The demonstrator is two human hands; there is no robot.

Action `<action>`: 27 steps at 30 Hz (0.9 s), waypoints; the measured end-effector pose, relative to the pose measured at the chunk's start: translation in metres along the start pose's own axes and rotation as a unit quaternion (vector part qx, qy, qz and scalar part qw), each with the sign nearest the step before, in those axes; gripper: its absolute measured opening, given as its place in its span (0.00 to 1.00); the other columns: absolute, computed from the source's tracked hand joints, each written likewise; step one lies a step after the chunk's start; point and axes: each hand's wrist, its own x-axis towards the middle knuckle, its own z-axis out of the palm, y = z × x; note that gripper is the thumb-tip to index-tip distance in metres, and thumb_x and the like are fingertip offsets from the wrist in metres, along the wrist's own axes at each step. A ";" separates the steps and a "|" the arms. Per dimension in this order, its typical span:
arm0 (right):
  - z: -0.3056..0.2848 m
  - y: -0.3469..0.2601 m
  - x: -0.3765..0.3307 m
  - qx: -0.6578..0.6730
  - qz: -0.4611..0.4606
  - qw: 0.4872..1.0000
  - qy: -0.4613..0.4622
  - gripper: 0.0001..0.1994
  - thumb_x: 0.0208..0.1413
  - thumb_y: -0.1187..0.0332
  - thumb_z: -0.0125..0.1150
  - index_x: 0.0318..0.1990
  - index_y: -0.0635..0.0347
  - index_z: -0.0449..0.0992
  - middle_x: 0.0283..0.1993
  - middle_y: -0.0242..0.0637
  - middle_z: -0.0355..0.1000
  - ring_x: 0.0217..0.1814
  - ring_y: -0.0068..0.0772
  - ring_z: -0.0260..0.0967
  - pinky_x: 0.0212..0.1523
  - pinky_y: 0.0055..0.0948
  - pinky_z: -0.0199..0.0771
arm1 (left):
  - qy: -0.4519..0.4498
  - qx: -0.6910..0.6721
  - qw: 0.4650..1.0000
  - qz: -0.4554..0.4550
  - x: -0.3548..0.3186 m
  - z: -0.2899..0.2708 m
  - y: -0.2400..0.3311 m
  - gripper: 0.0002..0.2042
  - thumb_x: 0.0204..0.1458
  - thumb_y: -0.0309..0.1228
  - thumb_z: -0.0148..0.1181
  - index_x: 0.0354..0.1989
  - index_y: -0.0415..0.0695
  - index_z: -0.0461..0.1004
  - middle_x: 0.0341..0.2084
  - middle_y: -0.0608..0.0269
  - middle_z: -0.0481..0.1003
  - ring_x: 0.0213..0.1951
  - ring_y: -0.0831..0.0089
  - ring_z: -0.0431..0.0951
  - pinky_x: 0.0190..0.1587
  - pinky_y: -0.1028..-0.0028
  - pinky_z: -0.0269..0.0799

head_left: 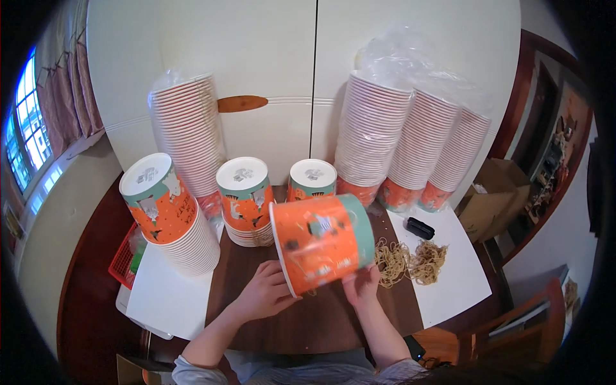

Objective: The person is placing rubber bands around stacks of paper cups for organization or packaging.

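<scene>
An orange and teal paper bucket lies on its side above the brown table, held between both hands. My left hand grips its open rim at the lower left. My right hand supports it from beneath, near the base. A pile of tan rubber bands lies just to the right of my right hand.
Upside-down bucket stacks stand behind: a short stack at the left, two more in the middle. Tall plastic-wrapped stacks lean on the white wall at the back left and back right. A black object and a red basket lie nearby.
</scene>
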 end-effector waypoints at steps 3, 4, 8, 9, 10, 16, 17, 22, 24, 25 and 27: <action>0.006 0.006 0.002 0.017 0.002 0.999 -0.046 0.34 0.41 0.49 0.62 0.53 0.55 0.57 0.56 0.34 0.57 0.60 0.36 0.52 0.58 0.43 0.54 | 0.004 -0.013 1.000 -0.017 0.000 -0.001 -0.009 0.07 0.39 0.27 0.60 0.29 0.45 0.72 0.31 0.61 0.72 0.39 0.62 0.70 0.44 0.66 0.64; 0.012 0.008 0.001 0.019 0.006 0.999 -0.027 0.34 0.41 0.49 0.62 0.54 0.54 0.56 0.56 0.35 0.57 0.59 0.35 0.53 0.58 0.42 0.54 | 0.023 -0.014 0.998 -0.058 -0.002 0.000 -0.010 0.08 0.39 0.27 0.60 0.30 0.44 0.72 0.30 0.59 0.72 0.37 0.62 0.71 0.40 0.67 0.66; 0.026 0.009 0.010 -0.001 -0.046 0.999 0.021 0.33 0.44 0.52 0.60 0.56 0.51 0.53 0.57 0.35 0.56 0.59 0.35 0.53 0.58 0.42 0.54 | 0.092 -0.043 0.978 -0.181 0.002 -0.002 -0.004 0.08 0.40 0.25 0.59 0.31 0.43 0.74 0.26 0.57 0.72 0.28 0.63 0.73 0.29 0.71 0.70; 0.031 0.007 0.012 -0.022 -0.087 0.994 0.063 0.33 0.45 0.52 0.59 0.56 0.52 0.52 0.57 0.35 0.55 0.59 0.35 0.53 0.58 0.42 0.54 | 0.092 -0.043 0.978 -0.182 0.004 -0.003 -0.003 0.08 0.40 0.25 0.59 0.31 0.43 0.74 0.26 0.57 0.72 0.28 0.63 0.73 0.29 0.71 0.70; 0.036 0.003 0.015 -0.011 -0.073 0.995 0.071 0.30 0.48 0.53 0.56 0.56 0.53 0.52 0.56 0.35 0.56 0.60 0.36 0.52 0.58 0.41 0.53 | 0.098 -0.052 0.975 -0.190 0.008 -0.005 -0.002 0.07 0.40 0.24 0.59 0.31 0.44 0.74 0.25 0.58 0.73 0.26 0.63 0.74 0.28 0.72 0.70; 0.038 0.021 0.022 0.022 0.246 0.966 0.081 0.34 0.51 0.39 0.31 0.59 0.54 0.51 0.61 0.38 0.51 0.61 0.45 0.49 0.58 0.53 0.45 | 0.193 -0.038 0.969 -0.152 0.011 0.013 -0.011 0.08 0.40 0.24 0.59 0.31 0.44 0.75 0.24 0.59 0.73 0.23 0.67 0.74 0.24 0.76 0.69; 0.038 0.029 0.022 0.058 0.285 0.951 0.099 0.37 0.50 0.37 0.32 0.59 0.55 0.50 0.62 0.38 0.49 0.61 0.47 0.49 0.57 0.55 0.44 | 0.209 -0.041 0.967 -0.140 0.011 0.016 -0.014 0.08 0.40 0.24 0.59 0.31 0.44 0.75 0.23 0.59 0.73 0.23 0.68 0.75 0.24 0.76 0.69; 0.042 0.042 0.036 0.200 0.276 0.937 -0.076 0.40 0.46 0.34 0.35 0.61 0.55 0.47 0.63 0.39 0.46 0.62 0.48 0.47 0.57 0.54 0.46 | 0.222 -0.141 0.950 -0.169 0.016 0.031 -0.020 0.07 0.41 0.25 0.59 0.31 0.43 0.75 0.21 0.59 0.73 0.23 0.68 0.75 0.25 0.75 0.69; 0.061 0.032 0.046 0.107 0.213 0.970 -0.044 0.45 0.39 0.28 0.36 0.61 0.51 0.48 0.64 0.41 0.44 0.63 0.46 0.44 0.56 0.51 0.50 | 0.227 -0.140 0.949 -0.165 0.015 0.031 -0.024 0.06 0.41 0.25 0.59 0.31 0.42 0.75 0.20 0.58 0.73 0.23 0.68 0.75 0.25 0.75 0.69; 0.063 0.028 0.051 0.107 0.215 0.970 -0.047 0.45 0.39 0.28 0.36 0.61 0.51 0.48 0.64 0.41 0.44 0.63 0.46 0.44 0.56 0.51 0.50 | 0.224 -0.111 0.952 -0.176 0.014 0.029 -0.026 0.06 0.42 0.26 0.58 0.31 0.42 0.74 0.21 0.58 0.73 0.23 0.66 0.75 0.25 0.73 0.69; 0.067 0.020 0.059 0.141 0.152 0.969 -0.133 0.53 0.30 0.23 0.37 0.62 0.50 0.44 0.65 0.40 0.40 0.65 0.47 0.40 0.58 0.55 0.45 | 0.225 -0.077 0.953 -0.188 0.013 0.029 -0.032 0.06 0.43 0.27 0.57 0.31 0.42 0.74 0.22 0.58 0.73 0.24 0.65 0.75 0.25 0.71 0.69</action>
